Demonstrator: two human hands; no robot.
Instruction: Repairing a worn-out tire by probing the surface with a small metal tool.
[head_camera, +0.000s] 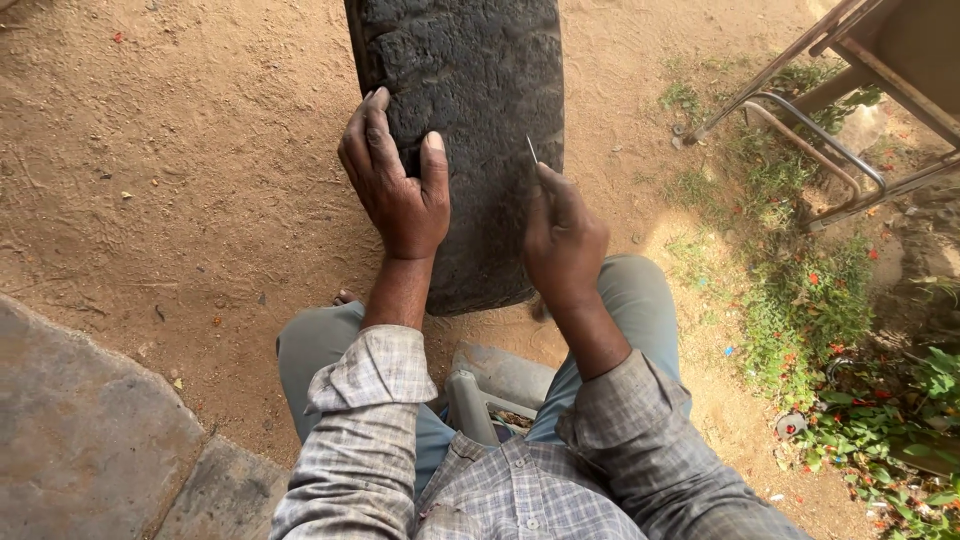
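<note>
- I see bare sandy ground (200, 180) in strong sunlight.
- At lower left lies a grey stone slab (80, 430).
- On the right I make out patchy green weeds (810, 310) with red flecks.
- A rusty metal frame (830, 150) stands upper right.
</note>
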